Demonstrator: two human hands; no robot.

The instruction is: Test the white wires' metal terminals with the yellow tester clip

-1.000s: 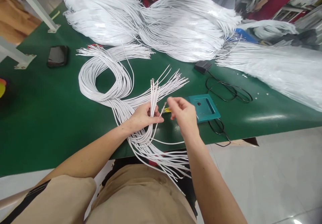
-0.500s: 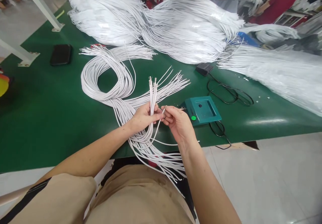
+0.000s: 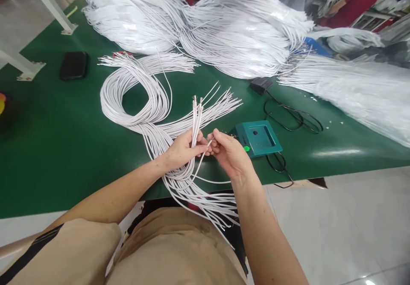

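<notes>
My left hand is closed round a small bunch of white cables, whose stripped ends point up. Between its thumb and fingers it also pinches a single white cable set apart from the bunch. My right hand pinches the tip of that single cable with thumb and fingertips, close to the left fingers. The tip itself is too small to make out. Under both hands, a larger bundle of cables runs across the table and hangs over its front edge. A teal device with a green button sits just right of my right hand.
A looped cable bundle lies left of centre on the green table. Large heaps of white cables fill the back and right. A black adapter with its cord and a dark flat case also lie there. People work behind.
The right hand has shifted slightly right, its fingertips moving along the single cable's end. The left hand keeps its hold on the bunch. The whole view has moved a little.
</notes>
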